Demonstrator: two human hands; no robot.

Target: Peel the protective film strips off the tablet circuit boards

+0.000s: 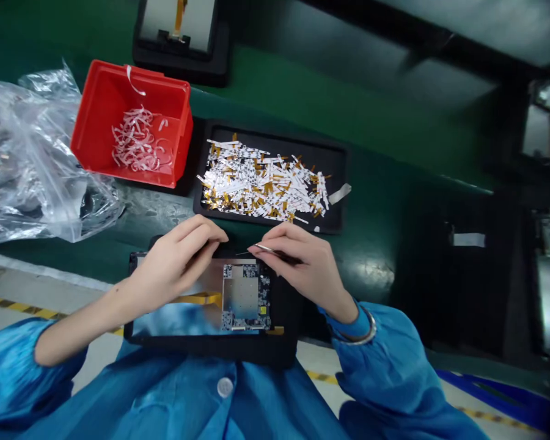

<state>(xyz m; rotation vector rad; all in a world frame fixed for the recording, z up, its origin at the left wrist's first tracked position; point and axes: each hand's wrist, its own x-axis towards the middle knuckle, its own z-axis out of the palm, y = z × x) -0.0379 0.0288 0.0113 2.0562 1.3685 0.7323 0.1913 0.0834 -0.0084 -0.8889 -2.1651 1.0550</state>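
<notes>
1. Nearest, see blue smock (174, 394) w/ white button (224, 387), and blue sleeves (389, 354) on both arms.
2. Just beyond smock, find opened device (178, 322), lying flat on black base (288, 305). On R part of it, see circuit board (241, 296), w/ gold ribbon (197, 299) going from board to L, partly hidden under L hand (178, 256).
3. Over L part of device, note same L hand w/ fingers bent and close together, pointing to R. Cannot tell abt. any small thing btwn these fingers.
4. Near far R corner of device, note R hand (297, 250), w/ fingers pinched narrow, holding slim tool (266, 249). Tip directed to L. Cannot tell abt. contact btwn tip and device.
5. Just beyond hands, on green table (371, 269), see black tray (332, 162) w/ heap of white strips (261, 180), many w/ gold ends.
6. To L of tray, find red box (91, 122) w/ thin white curls (137, 143) inside; further L, clear plastic bags (32, 165).
7. Farthest, behind red box, see black stand (183, 66) carrying pale panel (199, 24).
</notes>
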